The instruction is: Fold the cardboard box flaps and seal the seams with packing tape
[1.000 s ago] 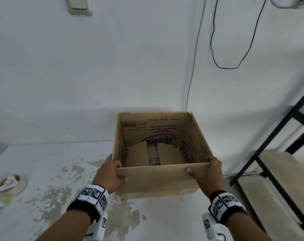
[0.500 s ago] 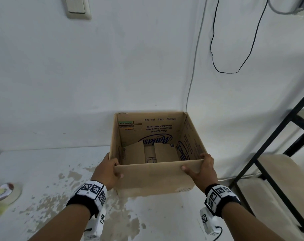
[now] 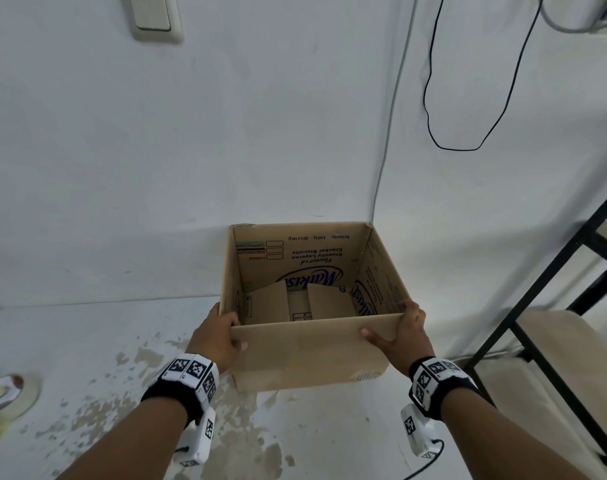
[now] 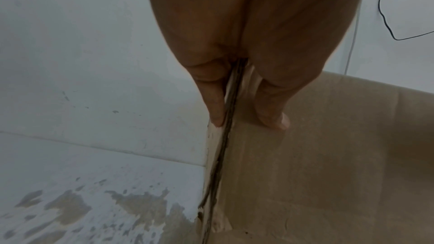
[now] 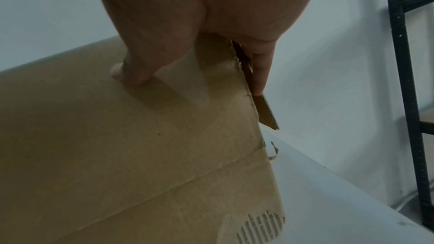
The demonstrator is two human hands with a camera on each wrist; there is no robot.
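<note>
An open brown cardboard box (image 3: 305,355) stands on the white table against the wall, its printed inner walls showing. Two small flaps (image 3: 267,303) lie folded inside at the bottom. My left hand (image 3: 219,337) grips the box's near left corner, thumb on the front panel and fingers round the side. My right hand (image 3: 402,336) grips the near right corner the same way. In the left wrist view the box (image 4: 328,155) has my fingers (image 4: 215,105) straddling its corner edge. In the right wrist view my thumb (image 5: 131,70) presses the front panel of the box (image 5: 140,146).
A roll of tape (image 3: 7,393) lies at the table's far left edge. The table (image 3: 87,341) has worn, flaking paint. A black metal shelf frame (image 3: 555,289) stands to the right. A black cable (image 3: 468,98) hangs on the wall.
Both hands keep their grip on the near corners. The box sits slightly farther from me in the view, close to the wall.
</note>
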